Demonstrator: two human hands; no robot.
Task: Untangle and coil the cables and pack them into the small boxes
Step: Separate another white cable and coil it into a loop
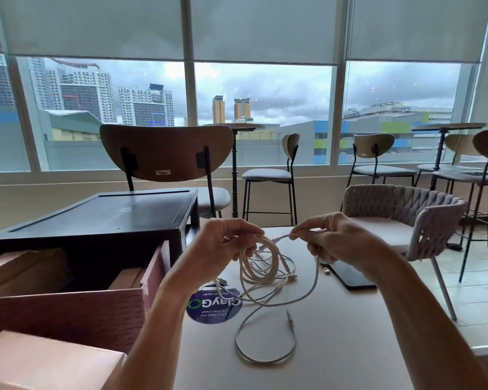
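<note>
- Wide windows point(265, 108) with half-lowered blinds are filling the upper half of the frame, and we are looking out on towers under a grey sky.
- We are sitting at a pale surface point(364, 347) that is taking up the lower centre and right, with a woven chair point(406, 212) standing just beyond it at right and a wooden-backed chair point(166, 153) standing at centre left.
- We are holding both hands raised above the surface in the middle of the frame.
- Our left hand point(226, 243) is curling its fingers round a coil of white cable point(261, 266), whose loops are hanging down to the surface.
- Our right hand point(333, 240) is pinching a white strand point(279, 237) between thumb and fingers, just right of the coil; we cannot tell whether it belongs to the coil.
- A loose loop point(265, 358) of cable is lying on the surface at lower centre, trailing from the coil.
- A round blue sticker point(209, 312) is showing on the surface below the left hand, with strands crossing its upper right edge.
- A dark phone point(350, 277) is lying flat on the surface under the right hand.
- A reddish wooden crate point(68, 316) is sitting at lower left with brown small boxes point(124, 278) inside, a dark cabinet point(102, 215) is standing behind it, and a pale cardboard box point(48, 358) is filling the bottom left corner.
</note>
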